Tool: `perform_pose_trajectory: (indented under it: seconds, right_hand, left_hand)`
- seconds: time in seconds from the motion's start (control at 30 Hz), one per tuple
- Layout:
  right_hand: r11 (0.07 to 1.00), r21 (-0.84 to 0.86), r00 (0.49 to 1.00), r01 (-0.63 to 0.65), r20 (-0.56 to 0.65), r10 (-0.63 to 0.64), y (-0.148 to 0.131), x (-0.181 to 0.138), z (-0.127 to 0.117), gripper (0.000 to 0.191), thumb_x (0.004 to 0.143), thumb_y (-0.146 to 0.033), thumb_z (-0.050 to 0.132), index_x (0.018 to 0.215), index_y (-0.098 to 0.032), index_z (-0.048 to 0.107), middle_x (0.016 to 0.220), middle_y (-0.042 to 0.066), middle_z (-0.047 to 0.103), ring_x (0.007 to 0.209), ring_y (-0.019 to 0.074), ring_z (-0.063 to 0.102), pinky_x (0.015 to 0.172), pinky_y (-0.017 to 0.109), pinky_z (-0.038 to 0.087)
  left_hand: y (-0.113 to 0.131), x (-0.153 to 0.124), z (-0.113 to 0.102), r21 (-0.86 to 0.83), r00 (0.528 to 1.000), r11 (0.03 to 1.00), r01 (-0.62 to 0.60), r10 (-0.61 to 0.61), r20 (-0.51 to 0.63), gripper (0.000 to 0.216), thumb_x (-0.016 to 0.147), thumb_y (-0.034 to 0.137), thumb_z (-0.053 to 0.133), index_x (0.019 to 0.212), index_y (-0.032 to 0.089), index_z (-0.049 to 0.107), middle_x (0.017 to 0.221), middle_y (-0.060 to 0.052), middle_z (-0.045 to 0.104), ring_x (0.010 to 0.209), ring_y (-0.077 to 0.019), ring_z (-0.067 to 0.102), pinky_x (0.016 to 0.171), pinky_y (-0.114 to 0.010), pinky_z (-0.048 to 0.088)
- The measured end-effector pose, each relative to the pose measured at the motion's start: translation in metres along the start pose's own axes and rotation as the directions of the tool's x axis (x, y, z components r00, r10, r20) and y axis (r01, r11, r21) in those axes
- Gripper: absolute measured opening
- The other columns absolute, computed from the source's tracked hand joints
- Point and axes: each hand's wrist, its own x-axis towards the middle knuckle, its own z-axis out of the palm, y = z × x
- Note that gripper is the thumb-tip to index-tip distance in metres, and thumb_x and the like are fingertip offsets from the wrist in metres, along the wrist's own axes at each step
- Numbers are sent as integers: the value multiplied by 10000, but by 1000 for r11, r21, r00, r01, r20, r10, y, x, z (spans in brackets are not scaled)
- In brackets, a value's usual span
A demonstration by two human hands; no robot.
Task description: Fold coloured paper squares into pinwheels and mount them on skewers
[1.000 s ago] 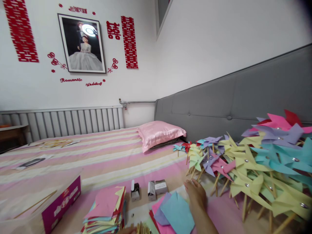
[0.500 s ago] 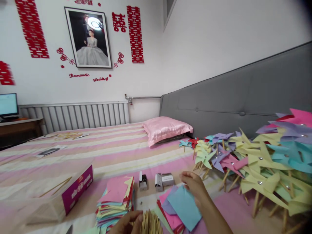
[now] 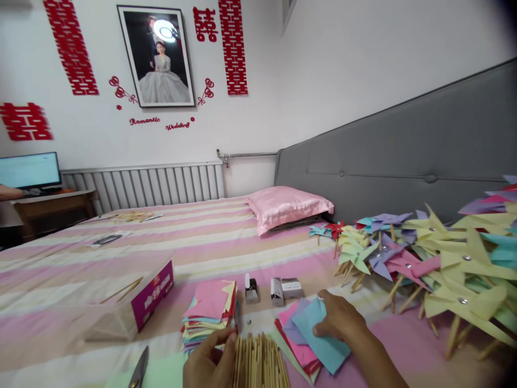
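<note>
My right hand (image 3: 341, 322) lies on a loose pile of coloured paper squares (image 3: 311, 342), its fingers curled on the blue top sheet. My left hand (image 3: 210, 364) is at the bottom edge with its fingertips against a bundle of thin wooden sticks (image 3: 258, 364). A neat stack of coloured paper squares (image 3: 210, 311) sits just beyond the left hand. A heap of finished paper pinwheels (image 3: 436, 258) on sticks fills the right side of the bed.
Small boxes (image 3: 283, 290) and a little bottle (image 3: 250, 288) stand between the paper piles. A pink-sided carton (image 3: 155, 293) lies at left, scissors (image 3: 139, 369) near the bottom edge. A pink pillow (image 3: 288, 206) rests by the grey headboard (image 3: 404, 145). A monitor (image 3: 28, 170) stands far left.
The view has dropped and turned left. My right hand came back from near the pinwheels onto the blue sheet. My left hand rose into view beside the stick bundle.
</note>
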Motion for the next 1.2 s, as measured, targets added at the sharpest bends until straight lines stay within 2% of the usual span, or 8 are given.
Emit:
perform_pose_trajectory:
  seconds: [0.2,0.33,0.47,0.73,0.8,0.87,1.0,1.2]
  right_hand:
    - [999,-41,1000,2,-9,-3,1,0,1,598,418,-115,701,1009,-158,617,1020,168,647,940,340,603,696,365,449]
    - [997,6,997,71,-16,-70,1,1,6,593,441,-66,670,1027,-137,615,890,125,680,844,277,631,638,293,445]
    - [985,73,988,156,-34,-153,-1,3,11,495,466,-29,626,943,-157,653,775,61,690,764,223,638,582,238,422]
    - [953,184,970,240,-94,-226,-8,3,2,306,606,-79,543,820,-237,695,636,-8,701,642,173,645,532,212,408]
    - [951,192,970,241,-86,-228,-8,3,3,277,639,-105,530,816,-241,694,681,4,718,680,180,655,568,219,426]
    - [953,184,970,239,-78,-228,-8,2,4,316,637,-114,543,892,-243,678,825,27,726,796,200,653,642,233,441]
    - [955,138,965,263,-37,-261,-11,-5,4,540,559,-127,634,1088,-225,591,1132,76,625,1062,242,544,827,275,405]
    - [956,65,949,288,116,-294,-26,-27,-4,526,530,-305,696,1043,-219,617,1083,92,632,999,264,565,806,310,416]
  left_hand:
    - [5,-2,-4,80,998,996,-33,37,-47,398,677,482,548,811,131,679,534,-38,636,533,-212,562,530,-288,402]
    - [7,-4,-1,81,998,996,-27,31,-52,380,688,469,535,799,137,683,496,-26,608,519,-208,559,482,-265,379]
    - [6,-4,0,93,999,995,-35,36,-8,365,706,441,520,820,134,679,463,-6,567,504,-192,539,468,-250,353]
    - [4,-4,2,68,999,997,-33,33,0,363,682,447,523,792,138,678,461,6,545,482,-180,513,479,-250,345]
    - [5,-4,2,65,999,997,-37,37,0,367,677,456,527,778,137,679,452,12,526,472,-176,497,479,-251,343]
    - [6,-5,2,65,999,997,-43,43,4,366,680,455,526,778,137,678,460,9,525,477,-176,492,481,-252,340]
    - [6,-5,4,72,999,997,-41,40,13,368,695,447,515,802,132,672,497,-6,549,501,-179,499,491,-253,340]
    - [3,-4,5,52,998,997,-61,61,15,362,683,454,533,776,137,681,487,-6,551,492,-176,496,481,-248,345]
